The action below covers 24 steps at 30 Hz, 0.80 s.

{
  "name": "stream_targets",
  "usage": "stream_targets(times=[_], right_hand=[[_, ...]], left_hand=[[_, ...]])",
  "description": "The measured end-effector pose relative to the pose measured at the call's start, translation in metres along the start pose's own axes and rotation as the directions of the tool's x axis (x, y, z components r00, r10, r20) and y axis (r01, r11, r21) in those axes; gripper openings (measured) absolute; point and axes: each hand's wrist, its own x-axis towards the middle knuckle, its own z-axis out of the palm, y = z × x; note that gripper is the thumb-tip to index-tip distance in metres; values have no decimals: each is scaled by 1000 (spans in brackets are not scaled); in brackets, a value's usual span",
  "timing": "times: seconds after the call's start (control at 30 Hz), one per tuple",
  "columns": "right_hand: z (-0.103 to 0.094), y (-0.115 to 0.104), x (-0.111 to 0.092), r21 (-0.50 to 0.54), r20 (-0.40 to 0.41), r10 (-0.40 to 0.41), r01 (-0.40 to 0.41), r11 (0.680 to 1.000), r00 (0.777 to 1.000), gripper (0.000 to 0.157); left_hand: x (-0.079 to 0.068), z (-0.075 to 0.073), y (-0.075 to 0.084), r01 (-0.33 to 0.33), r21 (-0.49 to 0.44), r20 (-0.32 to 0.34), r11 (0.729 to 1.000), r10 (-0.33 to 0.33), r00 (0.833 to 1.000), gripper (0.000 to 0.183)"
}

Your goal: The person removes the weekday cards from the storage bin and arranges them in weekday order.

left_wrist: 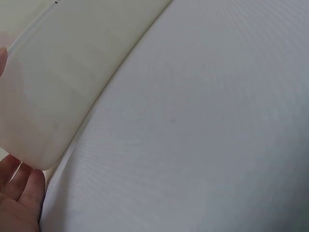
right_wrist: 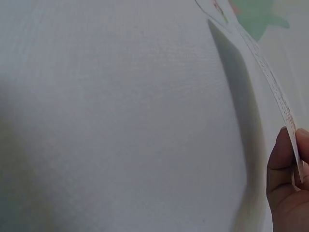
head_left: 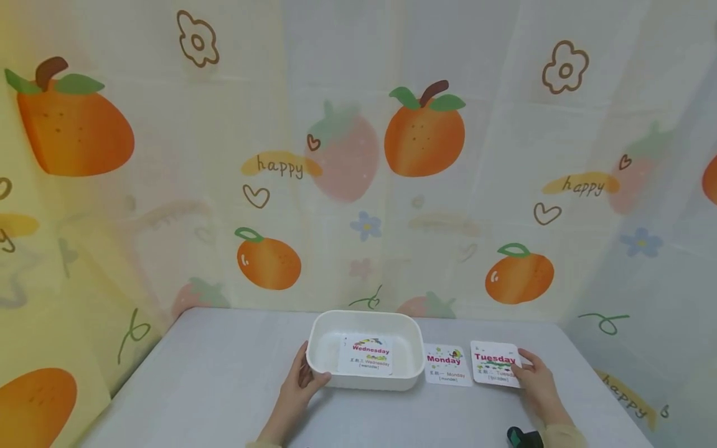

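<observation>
White tray [head_left: 374, 383] sits on the bench [head_left: 196, 379], left hand [head_left: 299, 381] gripping its left end, Wednesday card [head_left: 365, 356] inside, Monday card [head_left: 446, 367] outside just right, Tuesday card [head_left: 492, 364] also outside, right hand [head_left: 536, 381] pinching its right edge.

White table [head_left: 196, 373]: beneath the fingers [head_left: 531, 358] | patterned cloth [head_left: 330, 224]: upright beyond the fingers | brown-stemmed printed orange [head_left: 424, 143]: higher up, between left and right fingers
</observation>
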Motion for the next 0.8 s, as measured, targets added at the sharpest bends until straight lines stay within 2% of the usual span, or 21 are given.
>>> stream_targets(times=[0.17, 0.43, 0.6, 0.8], right_hand=[[2, 0, 3, -34, 41, -2, 3, 999, 999, 54], [8, 3, 10, -100, 17, 24, -22, 995, 1000, 53], [9, 1, 11, -157, 30, 2, 3, 988, 1000, 51], [10, -3, 10, -251, 9, -28, 29, 968, 1000, 47]], left_hand=[[-1, 0, 0, 4, -18, 4, 1000, -4, 1000, 89], [-1, 0, -1, 10, -12, 4, 1000, -10, 1000, 89], [-1, -1, 0, 12, -14, -5, 1000, -13, 1000, 88], [-1, -1, 2, -7, -16, 11, 1000, 7, 1000, 88]])
